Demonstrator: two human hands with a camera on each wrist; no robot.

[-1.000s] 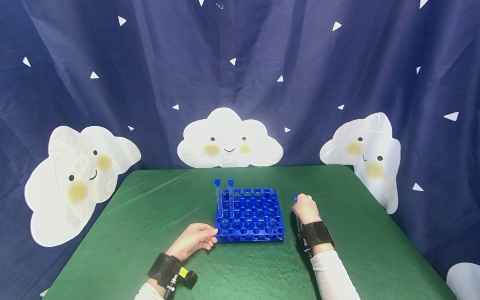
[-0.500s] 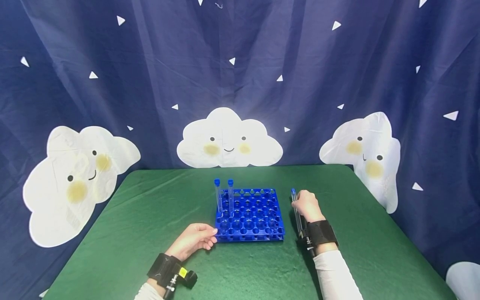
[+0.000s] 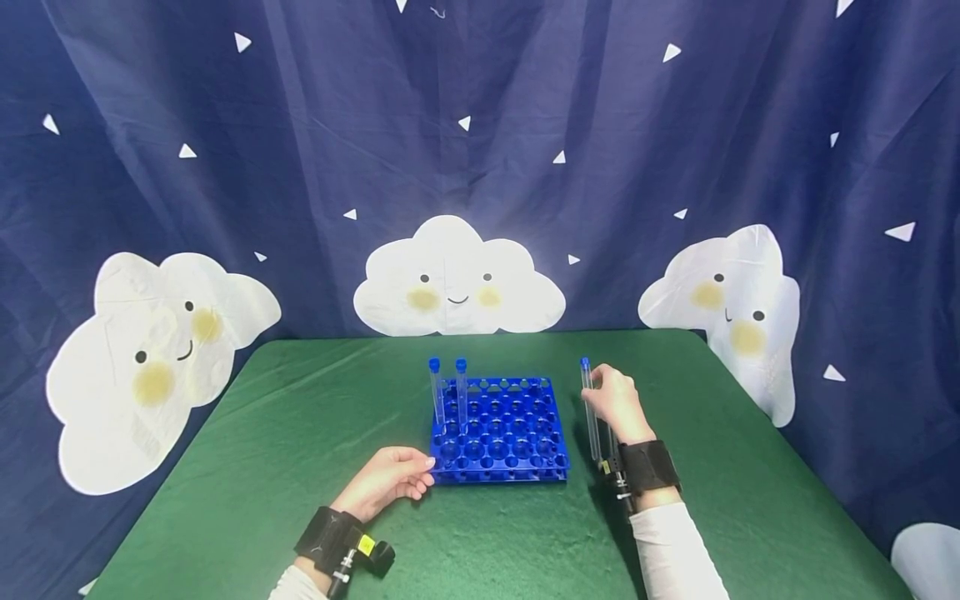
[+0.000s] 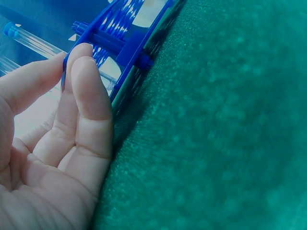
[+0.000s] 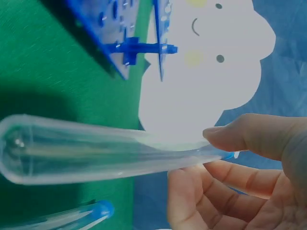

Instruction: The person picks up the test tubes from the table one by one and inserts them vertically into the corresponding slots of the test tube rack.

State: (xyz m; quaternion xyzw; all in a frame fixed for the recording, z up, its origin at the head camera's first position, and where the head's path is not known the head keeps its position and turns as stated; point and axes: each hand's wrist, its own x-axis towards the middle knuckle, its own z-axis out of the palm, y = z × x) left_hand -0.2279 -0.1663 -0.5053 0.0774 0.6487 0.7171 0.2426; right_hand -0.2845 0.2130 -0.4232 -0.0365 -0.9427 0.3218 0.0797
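Note:
In the head view a blue test tube rack [image 3: 498, 475] stands mid-table. Two clear capped test tubes, one on the left [image 3: 438, 402] and one beside it [image 3: 462, 403], are upright in its left part. My left hand [image 3: 388, 482] pinches the rack's near left corner; in the left wrist view, thumb and fingers meet on its upper plate [image 4: 103, 19]. To the right of the rack, my right hand [image 3: 618, 404] holds a clear test tube [image 5: 96, 151] near its blue cap, between thumb and fingers. The tube is nearly upright, its rounded end down.
Another blue-capped tube [image 5: 62, 221] lies beneath the right hand, mostly hidden in the head view. A green cloth covers the table [image 3: 487, 542]. Behind it hangs a dark blue curtain [image 3: 510, 183] with clouds and triangles.
My right hand has risen and drawn slightly back, lifting the test tube from beside the table surface and tipping it upright. The left hand and rack have stayed put.

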